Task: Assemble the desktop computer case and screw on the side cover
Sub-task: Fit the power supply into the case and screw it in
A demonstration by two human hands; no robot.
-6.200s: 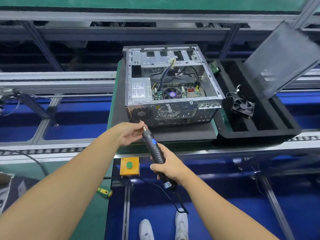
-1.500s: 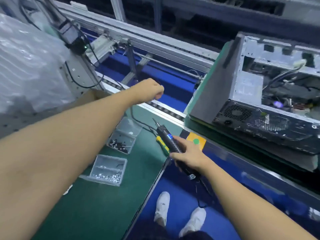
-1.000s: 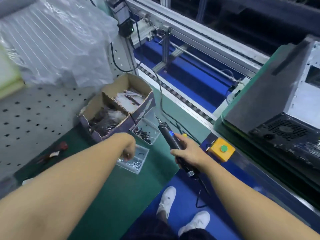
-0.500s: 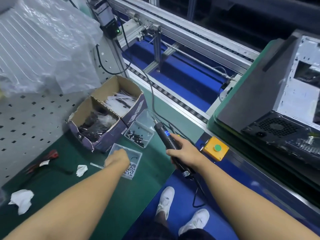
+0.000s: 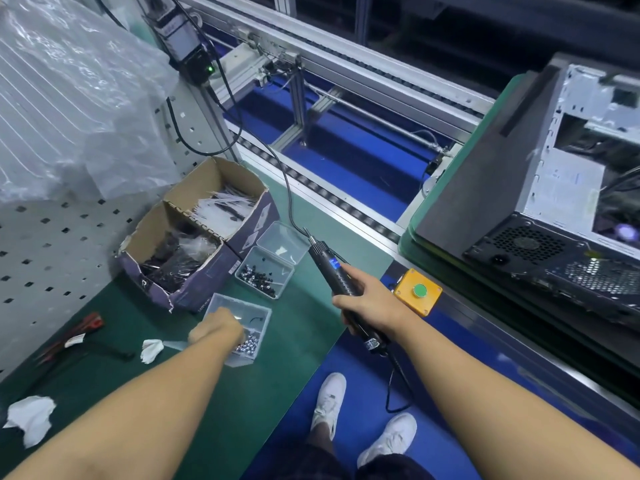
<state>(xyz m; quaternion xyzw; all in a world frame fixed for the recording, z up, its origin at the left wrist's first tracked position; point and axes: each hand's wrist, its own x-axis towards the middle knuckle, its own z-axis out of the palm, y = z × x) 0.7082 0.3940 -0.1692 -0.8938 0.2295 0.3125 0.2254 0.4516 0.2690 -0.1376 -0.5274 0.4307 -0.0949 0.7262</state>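
My right hand (image 5: pixel 372 301) grips a black electric screwdriver (image 5: pixel 330 270), its bit pointing up and away over the green bench. My left hand (image 5: pixel 216 330) reaches down into a clear plastic tray of silver screws (image 5: pixel 251 342), fingers curled among them; whether it holds a screw is hidden. The open computer case (image 5: pixel 561 188) lies at the right on a dark foam pad (image 5: pixel 481 174), its side uncovered, with wiring and a rear fan grille showing.
A second clear tray of dark screws (image 5: pixel 265 275) and a torn cardboard box (image 5: pixel 194 233) of bagged parts sit behind the silver screws. A yellow box with a green button (image 5: pixel 418 292) hangs on the conveyor edge. Red-handled tools (image 5: pixel 79 329) and crumpled tissue (image 5: pixel 29 419) lie at left.
My view swung left from the case to the bench. My left hand came down from mid-air into the silver screw tray. The right hand kept hold of the screwdriver.
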